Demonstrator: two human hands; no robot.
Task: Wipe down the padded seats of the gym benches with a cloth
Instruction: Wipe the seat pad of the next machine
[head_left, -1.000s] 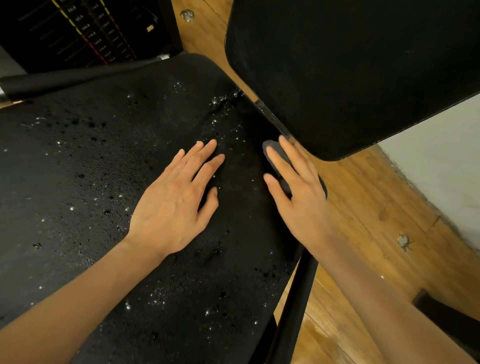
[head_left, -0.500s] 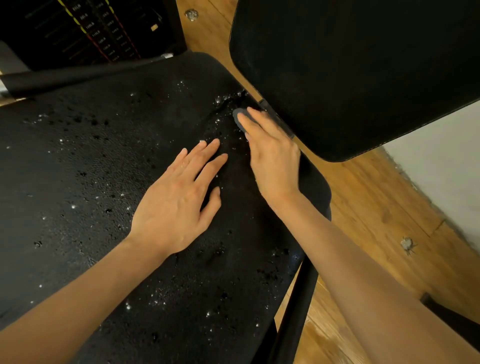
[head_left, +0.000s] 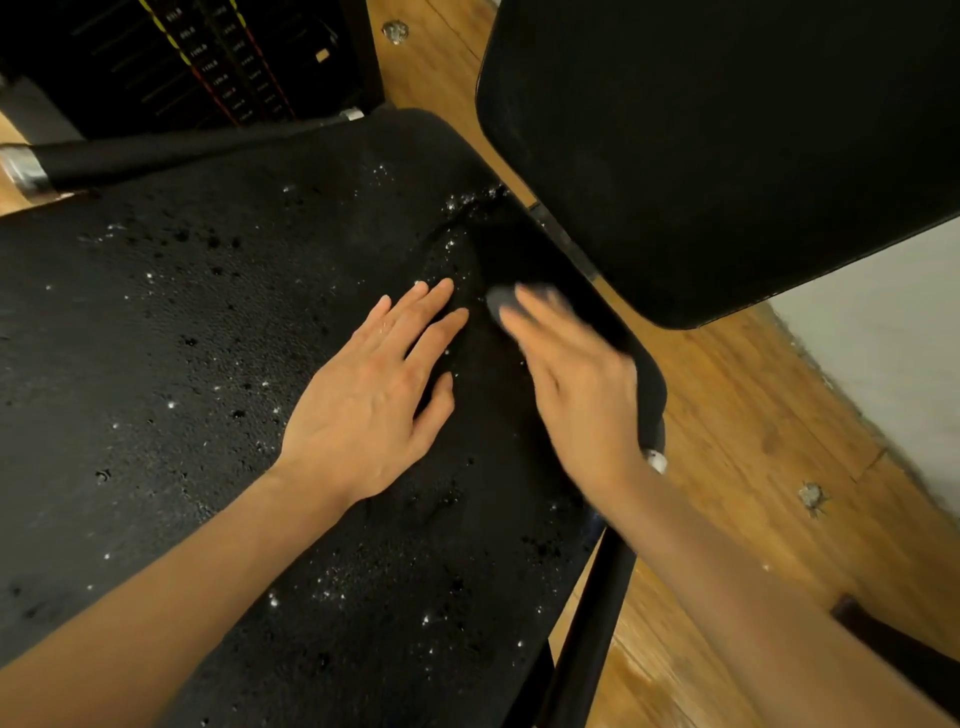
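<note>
So basically the black padded bench seat with the pebbly vinyl surface (head_left: 208, 364) fills most of the view and it's covered in shiny water droplets, which I'd guess is spray put down so the cloth has something to lift. The left hand (head_left: 369, 395) lies flat on the pad, fingers straight and slightly spread, gripping nothing; it looks like a brace so the person can lean over and put weight into the wiping. The right hand (head_left: 576, 384) is motion-blurred and presses down, fingers extended, on a small dark grey cloth pad (head_left: 500, 301) that pokes out just past the fingertips, near the right edge of the seat. That's where the cloth sits: flat on the pad, under the right fingers, just right of the left fingertips and close below the tilted black padded backrest (head_left: 727, 156). Flat-palm pressure makes sense here since it spreads the cloth over more surface. Plenty of droplets remain across the left and near parts of the seat, so I'd say this bench is only partly done. Wooden plank floor (head_left: 753, 441) shows on the right.
</note>
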